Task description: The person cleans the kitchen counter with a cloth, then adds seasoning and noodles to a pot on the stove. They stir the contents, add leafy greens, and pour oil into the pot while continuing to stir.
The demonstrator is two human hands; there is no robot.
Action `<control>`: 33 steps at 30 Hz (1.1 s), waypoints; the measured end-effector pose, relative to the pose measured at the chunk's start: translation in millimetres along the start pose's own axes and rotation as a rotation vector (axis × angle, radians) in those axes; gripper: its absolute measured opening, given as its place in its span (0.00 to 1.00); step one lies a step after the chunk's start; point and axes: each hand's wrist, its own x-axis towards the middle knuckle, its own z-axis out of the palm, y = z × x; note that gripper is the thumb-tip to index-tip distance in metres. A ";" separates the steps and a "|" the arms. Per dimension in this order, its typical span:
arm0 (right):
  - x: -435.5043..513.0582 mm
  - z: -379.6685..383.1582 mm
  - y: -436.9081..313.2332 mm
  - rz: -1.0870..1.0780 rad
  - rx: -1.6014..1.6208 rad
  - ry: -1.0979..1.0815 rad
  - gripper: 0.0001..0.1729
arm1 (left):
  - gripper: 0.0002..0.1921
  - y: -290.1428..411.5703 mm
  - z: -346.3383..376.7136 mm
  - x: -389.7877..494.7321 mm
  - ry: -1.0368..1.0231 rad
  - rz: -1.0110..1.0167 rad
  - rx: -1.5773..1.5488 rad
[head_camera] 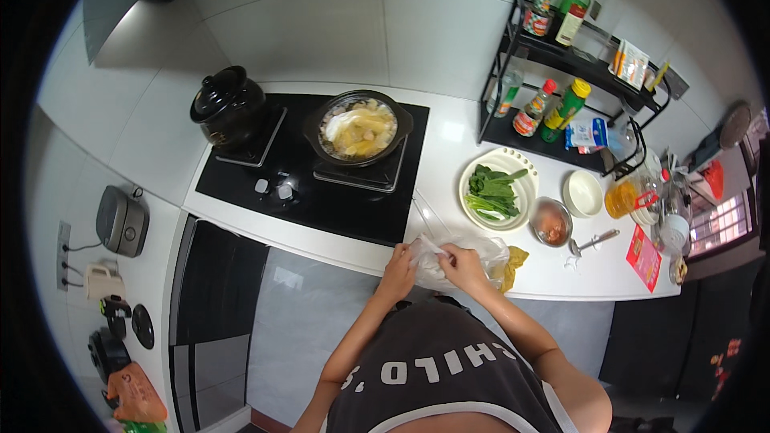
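A translucent plastic bag [481,254] lies at the counter's front edge, its gathered top between my two hands. My left hand [399,272] grips the bag's left side, and my right hand [463,267] pinches the plastic a little to the right. What the bag holds cannot be made out. Beyond it, a pair of chopsticks [425,214] rests beside the cooktop. A yellow cloth [515,266] lies at the bag's right. Behind the bag stands a cream colander [465,192] with leafy greens [496,191]. On the cooktop, a dark pot [310,126] holds food in liquid.
A lidded black pot [227,108] stands on the left burner. Right of the colander are a metal bowl of reddish food [551,230], a white bowl [583,193], a ladle [592,242] and an oil bottle [624,197]. A black rack [559,63] holds several bottles behind.
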 end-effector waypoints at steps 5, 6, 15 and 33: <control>16.4 -47.2 -41.6 0.129 0.357 -0.228 0.10 | 0.17 -5.7 2.7 2.2 -0.056 -0.020 0.008; 24.8 -55.5 -51.6 0.136 0.425 -0.263 0.10 | 0.16 -7.0 3.5 3.1 -0.087 -0.004 0.002; 144.6 -84.2 -142.4 -0.283 0.119 -0.243 0.08 | 0.16 -12.5 5.9 9.1 -0.083 -0.112 0.072; 180.0 -51.4 -125.8 -0.172 -0.018 -0.754 0.12 | 0.14 -35.9 2.8 10.7 -0.065 -0.268 -0.033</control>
